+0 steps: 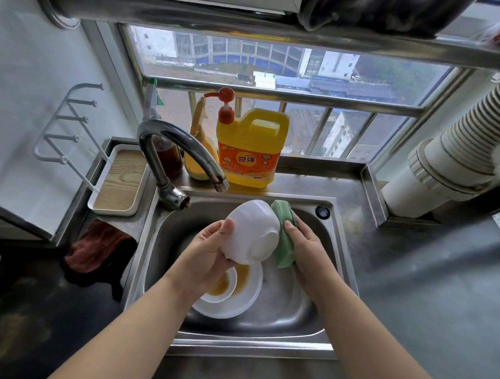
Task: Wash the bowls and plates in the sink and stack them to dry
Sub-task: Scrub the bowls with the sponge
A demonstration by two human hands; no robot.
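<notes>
Left hand (213, 246) gripped tilted bowl (253, 232) over sink (337, 249); right hand (306, 245) pressed sponge (284, 241) against it, fingers curled.

Surroundings of the sink area, as I see them from the head camera.

I note a chrome faucet (176, 155) arching from the back left. On the ledge behind it stand a yellow detergent jug (251, 149) with a red pump, a yellow spray bottle (199, 148) and a dark amber bottle (167, 158), side by side. A white tray with a wood-grain base (120, 180) sits to the left, a white hook rack (66, 126) on the wall above it. A reddish-brown cloth (99, 246) hangs over the counter edge. A white ribbed duct (454, 156) runs at right, before the barred window (275, 76).
</notes>
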